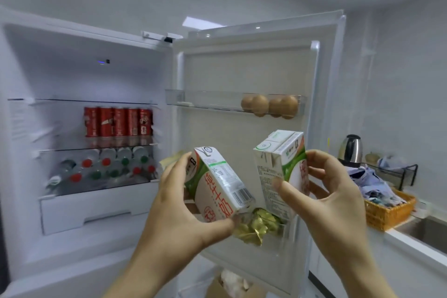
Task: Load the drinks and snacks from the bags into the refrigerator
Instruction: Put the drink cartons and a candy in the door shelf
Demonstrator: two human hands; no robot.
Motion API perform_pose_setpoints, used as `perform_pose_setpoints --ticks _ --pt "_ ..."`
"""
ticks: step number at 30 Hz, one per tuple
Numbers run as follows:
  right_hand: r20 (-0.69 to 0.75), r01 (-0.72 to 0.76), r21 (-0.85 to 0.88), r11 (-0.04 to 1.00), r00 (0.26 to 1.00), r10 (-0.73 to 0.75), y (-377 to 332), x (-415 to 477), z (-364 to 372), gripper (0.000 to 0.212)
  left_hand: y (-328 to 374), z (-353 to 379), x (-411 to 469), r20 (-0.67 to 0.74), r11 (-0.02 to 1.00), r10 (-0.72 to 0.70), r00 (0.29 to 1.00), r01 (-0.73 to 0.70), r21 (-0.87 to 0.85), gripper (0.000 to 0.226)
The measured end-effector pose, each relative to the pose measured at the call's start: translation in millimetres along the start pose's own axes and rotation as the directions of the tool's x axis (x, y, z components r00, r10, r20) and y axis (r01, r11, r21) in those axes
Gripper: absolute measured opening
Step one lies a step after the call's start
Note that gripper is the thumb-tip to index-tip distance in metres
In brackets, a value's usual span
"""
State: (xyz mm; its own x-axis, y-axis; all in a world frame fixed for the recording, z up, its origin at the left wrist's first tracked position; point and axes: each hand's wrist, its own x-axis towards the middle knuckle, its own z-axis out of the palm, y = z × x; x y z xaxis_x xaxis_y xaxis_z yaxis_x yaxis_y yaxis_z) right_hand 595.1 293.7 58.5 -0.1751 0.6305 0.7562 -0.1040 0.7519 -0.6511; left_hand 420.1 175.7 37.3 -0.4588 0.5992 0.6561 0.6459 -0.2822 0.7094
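Two milk cartons held before the open refrigerator door (242,68). My left hand (179,201) grasps the left milk carton (217,184), with the thumb under its lower end and the fingers curled behind. My right hand (326,191) grasps the right milk carton (278,167), with the thumb across the printed face and the fingers round the far side.

The relation that matters is this: the lower door bin (283,227), which holds gold-wrapped snacks (256,225), lies below and just behind both cartons. The right carton's base is level with the bin's rim, though I cannot tell whether it has entered. I judge the right hand the nearer to a placement.

- **Right carton:** long axis near vertical, top upward, so a straight descent should seat it.
- **Left carton:** long axis slanted, top pointing up and to the left toward the cabinet, base down and to the right. In my judgement it needs righting first.

The upper door shelf (208,101) carries eggs (268,105) — well apart from both cartons
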Motion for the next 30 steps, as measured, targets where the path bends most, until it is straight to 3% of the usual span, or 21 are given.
perform_pose_setpoints --ticks 14,22,30 --pt "0.074 -0.062 -0.049 0.997 0.995 0.065 64 44 148 0.041 -108 -73 76 -0.047 0.999 -0.035 0.998 0.036 0.036 0.106" --pt "0.174 -0.212 -0.055 0.976 0.96 0.218 122 72 205 0.044 -134 -92 104 -0.113 0.988 -0.075 0.991 0.089 0.129 0.115" --pt "0.231 -0.25 -0.126 0.96 0.934 0.274 166 84 237 0.046 -147 -102 108 -0.167 0.98 -0.083 0.982 0.111 0.166 0.114"
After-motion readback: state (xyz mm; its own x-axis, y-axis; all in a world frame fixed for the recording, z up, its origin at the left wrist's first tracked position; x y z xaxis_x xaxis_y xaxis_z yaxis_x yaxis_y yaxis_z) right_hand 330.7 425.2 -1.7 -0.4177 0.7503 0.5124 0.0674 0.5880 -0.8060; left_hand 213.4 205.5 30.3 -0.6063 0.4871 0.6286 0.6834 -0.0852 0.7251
